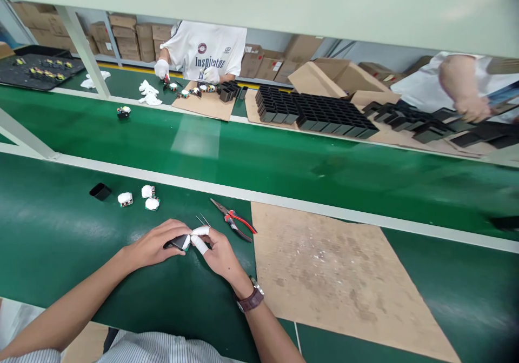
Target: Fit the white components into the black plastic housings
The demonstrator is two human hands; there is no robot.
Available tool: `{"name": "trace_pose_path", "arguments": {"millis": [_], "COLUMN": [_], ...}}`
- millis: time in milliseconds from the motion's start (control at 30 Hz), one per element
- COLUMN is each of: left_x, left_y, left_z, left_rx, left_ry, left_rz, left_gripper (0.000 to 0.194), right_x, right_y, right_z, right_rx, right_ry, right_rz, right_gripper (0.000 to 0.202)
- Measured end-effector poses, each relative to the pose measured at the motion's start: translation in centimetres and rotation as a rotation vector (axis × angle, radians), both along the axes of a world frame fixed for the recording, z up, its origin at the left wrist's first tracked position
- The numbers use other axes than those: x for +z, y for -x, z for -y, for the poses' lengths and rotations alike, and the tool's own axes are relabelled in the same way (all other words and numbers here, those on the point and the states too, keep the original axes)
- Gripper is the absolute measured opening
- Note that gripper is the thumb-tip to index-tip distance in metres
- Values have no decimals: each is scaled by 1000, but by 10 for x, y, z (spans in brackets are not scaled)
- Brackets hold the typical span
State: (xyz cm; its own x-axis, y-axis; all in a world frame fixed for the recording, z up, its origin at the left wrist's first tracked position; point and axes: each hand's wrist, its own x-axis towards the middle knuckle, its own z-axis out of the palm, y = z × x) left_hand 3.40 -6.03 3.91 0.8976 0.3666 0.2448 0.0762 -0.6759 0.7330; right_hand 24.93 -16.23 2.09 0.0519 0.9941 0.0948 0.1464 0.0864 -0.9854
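Observation:
My left hand (162,242) is closed around a black plastic case (175,242) above the green bench. At the case's right end a small circuit board with a white top (186,242) sticks out. The thumb and forefinger of my right hand (217,250), both wrapped in white tape, pinch at that board's edge. Just beyond my hands lie red-handled pliers (233,219) and thin metal pins (203,220). Farther left on the bench are an open black case (100,191) and several white-topped circuit boards (125,199).
A stained cardboard sheet (324,266) lies to my right. Behind a pale rail (194,183) runs a green conveyor belt (275,152) carrying a small circuit assembly (123,112). Across it are rows of black cases (316,112), an open carton (340,79) and two co-workers.

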Motion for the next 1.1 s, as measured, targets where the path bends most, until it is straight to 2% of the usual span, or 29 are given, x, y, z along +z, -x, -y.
{"name": "trace_pose_path", "arguments": {"millis": [200, 300, 433, 533, 667, 767, 967, 1100], "left_x": [3, 2, -2, -4, -6, -7, -6, 0], "left_y": [1, 3, 6, 7, 6, 5, 5, 3], "left_z": [1, 1, 0, 0, 1, 1, 0, -1], "left_rx": [13, 63, 130, 136, 140, 159, 174, 178], "left_ry": [-13, 7, 51, 76, 70, 53, 20, -1], "left_rz": [-29, -41, -41, -37, -13, 0, -4, -44], "left_gripper": [50, 52, 54, 51, 50, 50, 52, 50], "right_x": [1, 2, 4, 5, 5, 6, 15, 22], "right_y": [-3, -3, 0, 3, 4, 2, 3, 4], "right_z": [1, 2, 3, 3, 7, 10, 12, 12], "right_rx": [9, 57, 48, -16, -37, -2, -34, -61], "right_ry": [53, 59, -109, -250, -330, -323, -266, -274], "right_rz": [-30, -79, -51, 96, 261, 334, 364, 339], "right_gripper": [22, 22, 30, 42, 45, 50, 41, 43]}}
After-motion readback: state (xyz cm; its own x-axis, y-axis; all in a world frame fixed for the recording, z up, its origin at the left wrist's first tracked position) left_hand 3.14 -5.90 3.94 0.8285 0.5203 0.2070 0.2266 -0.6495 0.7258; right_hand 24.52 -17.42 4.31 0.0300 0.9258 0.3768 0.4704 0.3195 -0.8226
